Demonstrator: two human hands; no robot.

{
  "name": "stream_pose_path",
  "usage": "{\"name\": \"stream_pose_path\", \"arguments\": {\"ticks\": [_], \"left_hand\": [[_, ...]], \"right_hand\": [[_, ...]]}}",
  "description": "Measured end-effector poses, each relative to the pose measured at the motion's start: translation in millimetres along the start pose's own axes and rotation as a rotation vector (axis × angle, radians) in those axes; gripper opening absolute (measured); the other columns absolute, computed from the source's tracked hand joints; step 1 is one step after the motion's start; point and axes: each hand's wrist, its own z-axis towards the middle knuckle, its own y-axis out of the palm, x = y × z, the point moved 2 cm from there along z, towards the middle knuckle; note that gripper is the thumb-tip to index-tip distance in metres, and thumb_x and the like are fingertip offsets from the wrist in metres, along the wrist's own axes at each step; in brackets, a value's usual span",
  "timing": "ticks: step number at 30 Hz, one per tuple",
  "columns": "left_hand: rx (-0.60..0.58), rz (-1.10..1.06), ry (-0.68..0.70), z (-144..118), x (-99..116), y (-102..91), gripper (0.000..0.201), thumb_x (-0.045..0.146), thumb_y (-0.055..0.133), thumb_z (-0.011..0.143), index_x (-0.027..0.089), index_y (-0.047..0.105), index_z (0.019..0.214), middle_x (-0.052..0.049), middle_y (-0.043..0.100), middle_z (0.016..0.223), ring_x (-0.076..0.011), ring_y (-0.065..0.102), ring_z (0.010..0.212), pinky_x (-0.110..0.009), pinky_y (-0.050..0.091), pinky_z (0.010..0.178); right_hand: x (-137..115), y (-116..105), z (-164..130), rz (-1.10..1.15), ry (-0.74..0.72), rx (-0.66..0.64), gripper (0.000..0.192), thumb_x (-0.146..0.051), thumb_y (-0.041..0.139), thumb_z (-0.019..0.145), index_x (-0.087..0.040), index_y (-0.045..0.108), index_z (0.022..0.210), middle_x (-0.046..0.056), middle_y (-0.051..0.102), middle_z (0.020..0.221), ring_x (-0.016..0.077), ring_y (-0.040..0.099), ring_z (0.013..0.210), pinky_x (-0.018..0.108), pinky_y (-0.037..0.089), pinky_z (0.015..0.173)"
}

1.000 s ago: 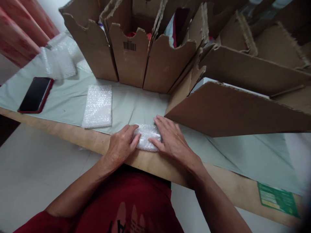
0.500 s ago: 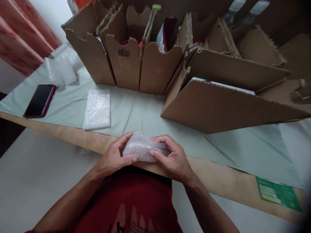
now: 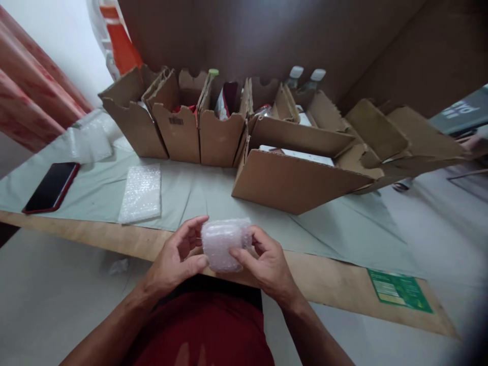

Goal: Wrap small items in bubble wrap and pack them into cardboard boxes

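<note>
Both hands hold a small white bubble-wrapped bundle (image 3: 224, 244) in the air, just above the table's near wooden edge (image 3: 114, 239). Left hand (image 3: 173, 264) pinches its left side with thumb and fingers; right hand (image 3: 267, 264) clamps the right side. Whatever is inside looks fully covered; no tape visible, so closing it off seems still open. A flat clear bubble-wrap sheet (image 3: 140, 193) lies unused on the pale green cloth (image 3: 198, 188) toward the left edge, a red-cased phone (image 3: 51, 187) beyond it. Torn brown cardboard boxes (image 3: 213, 137) line the far edge.
</note>
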Motion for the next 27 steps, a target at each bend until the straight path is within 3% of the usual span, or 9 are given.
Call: {"name": "stream_pose_path", "arguments": {"ticks": [3, 6, 8, 13, 15, 17, 20, 23, 27], "left_hand": [[-0.072, -0.106, -0.064, -5.9, -11.7, 16.1, 0.069, 0.040, 0.085, 0.076, 0.019, 0.060, 0.136, -0.011, 0.071, 0.120, -0.0231, 0.068, 0.101, -0.033, 0.055, 0.090], [-0.067, 0.009, -0.169, -11.1, -15.7, 29.8, 0.030, 0.039, 0.073, 0.087, 0.015, 0.070, 0.105, -0.005, 0.070, 0.089, -0.0175, 0.063, 0.082, -0.028, 0.052, 0.078], [-0.076, 0.059, -0.197, -11.7, -13.5, 33.9, 0.018, 0.033, 0.066, 0.088, 0.015, 0.069, 0.092, 0.000, 0.063, 0.076, -0.0145, 0.056, 0.072, -0.026, 0.048, 0.070], [-0.348, 0.148, -0.236, -4.5, -11.9, 41.2, 0.029, 0.018, 0.059, 0.078, 0.015, 0.072, 0.103, -0.001, 0.067, 0.089, -0.0148, 0.056, 0.078, -0.024, 0.044, 0.071], [-0.420, 0.191, -0.210, 0.9, -15.0, 45.3, 0.032, 0.019, 0.057, 0.079, 0.015, 0.072, 0.106, -0.003, 0.070, 0.094, -0.0164, 0.058, 0.082, -0.026, 0.045, 0.074], [-0.435, 0.247, -0.183, 7.8, -17.6, 47.8, 0.033, 0.018, 0.055, 0.078, 0.015, 0.073, 0.106, -0.003, 0.071, 0.093, -0.0172, 0.060, 0.082, -0.026, 0.046, 0.074], [-0.496, 0.369, -0.152, 20.5, -10.6, 46.7, 0.037, 0.020, 0.058, 0.078, 0.017, 0.074, 0.111, -0.004, 0.075, 0.100, -0.0191, 0.064, 0.086, -0.027, 0.050, 0.076], [-0.433, 0.494, 0.074, 42.1, 21.0, 40.2, 0.058, 0.031, 0.074, 0.081, 0.025, 0.064, 0.138, -0.007, 0.073, 0.121, -0.0243, 0.069, 0.102, -0.031, 0.057, 0.085], [0.001, 0.722, 0.666, 88.6, 76.5, 39.5, 0.070, 0.029, 0.074, 0.089, 0.034, 0.047, 0.153, -0.012, 0.050, 0.157, -0.0302, 0.053, 0.142, -0.046, 0.048, 0.115]], "right_hand": [[10.8, 5.6, -11.1, 0.226, 0.068, 0.075, 0.033, -0.045, 0.078, 0.083, -0.023, 0.067, 0.105, 0.003, 0.074, 0.099, 0.0199, 0.069, 0.088, 0.031, 0.056, 0.078], [17.1, -0.7, -22.1, 0.100, 0.095, 0.049, 0.028, -0.043, 0.076, 0.084, -0.022, 0.069, 0.101, 0.004, 0.073, 0.096, 0.0216, 0.067, 0.090, 0.034, 0.055, 0.084], [15.5, -15.4, -26.4, -0.017, 0.071, 0.019, 0.033, -0.042, 0.075, 0.082, -0.022, 0.070, 0.108, 0.006, 0.073, 0.105, 0.0241, 0.066, 0.100, 0.038, 0.053, 0.093], [-0.5, -54.0, -24.5, -0.083, 0.083, -0.186, 0.084, -0.042, 0.085, 0.072, -0.024, 0.054, 0.148, 0.011, 0.064, 0.143, 0.0277, 0.062, 0.121, 0.042, 0.046, 0.109], [-5.9, -58.9, -22.0, -0.195, 0.087, -0.295, 0.078, -0.035, 0.085, 0.071, -0.024, 0.060, 0.144, 0.010, 0.069, 0.136, 0.0279, 0.064, 0.118, 0.042, 0.047, 0.107], [-8.8, -60.3, -20.0, -0.326, 0.049, -0.362, 0.056, -0.026, 0.079, 0.075, -0.024, 0.070, 0.130, 0.007, 0.076, 0.121, 0.0262, 0.067, 0.111, 0.041, 0.047, 0.104], [-12.2, -68.4, -17.4, -0.403, -0.030, -0.355, 0.036, -0.013, 0.065, 0.079, -0.024, 0.074, 0.113, 0.003, 0.077, 0.105, 0.0211, 0.070, 0.097, 0.036, 0.051, 0.095], [-24.7, -96.2, -15.2, -0.388, -0.075, -0.289, 0.023, -0.015, 0.062, 0.083, -0.025, 0.074, 0.099, 0.001, 0.078, 0.092, 0.0185, 0.072, 0.082, 0.029, 0.056, 0.077], [-59.1, -155.0, -8.4, -0.409, -0.221, 0.010, 0.013, -0.030, 0.073, 0.086, -0.037, 0.077, 0.097, -0.001, 0.080, 0.089, 0.0220, 0.076, 0.074, 0.030, 0.061, 0.061]]}}
